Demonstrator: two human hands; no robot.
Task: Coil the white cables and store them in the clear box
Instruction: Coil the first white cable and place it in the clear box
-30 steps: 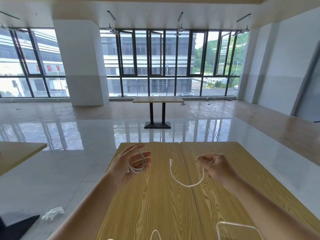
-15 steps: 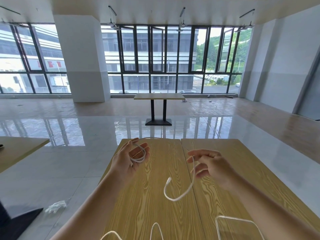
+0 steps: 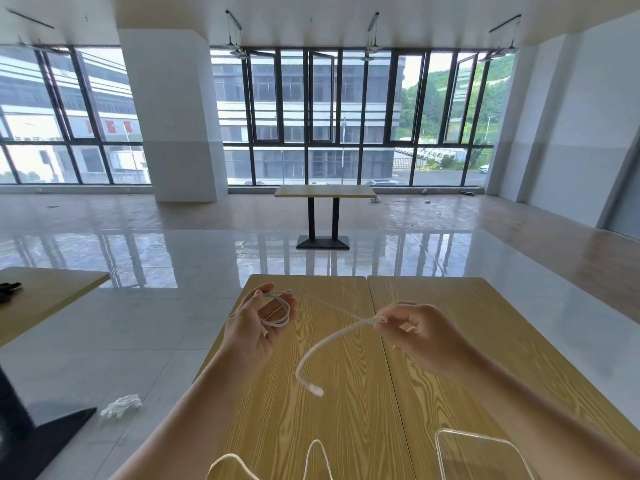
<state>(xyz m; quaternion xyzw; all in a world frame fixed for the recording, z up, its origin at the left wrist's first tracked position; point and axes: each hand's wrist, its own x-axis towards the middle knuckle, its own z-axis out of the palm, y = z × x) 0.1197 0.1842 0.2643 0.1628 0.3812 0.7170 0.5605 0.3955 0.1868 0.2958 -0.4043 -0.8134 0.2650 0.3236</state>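
Note:
My left hand (image 3: pixel 256 327) holds a small coil of a white cable (image 3: pixel 278 315) above the wooden table (image 3: pixel 346 427), with loops lying across its fingers. The same cable runs rightwards to my right hand (image 3: pixel 420 332), which pinches it between thumb and fingertips. From that pinch the loose end curves down and left, ending in a white plug (image 3: pixel 316 390) that hangs above the table. The clear box (image 3: pixel 446 455) stands at the table's near right edge, partly behind my right forearm. More white cable (image 3: pixel 317 452) loops lie at the near edge.
Another wooden table (image 3: pixel 52 292) stands to the left with a dark object on it, its black base on the floor. A crumpled clear wrapper (image 3: pixel 121 405) lies on the glossy floor. A third table (image 3: pixel 323 192) stands far ahead near the windows.
My right hand has drawn the cable up and taut toward the left-hand coil. The loose end with the plug has swung lower and to the left. The view has tilted down slightly.

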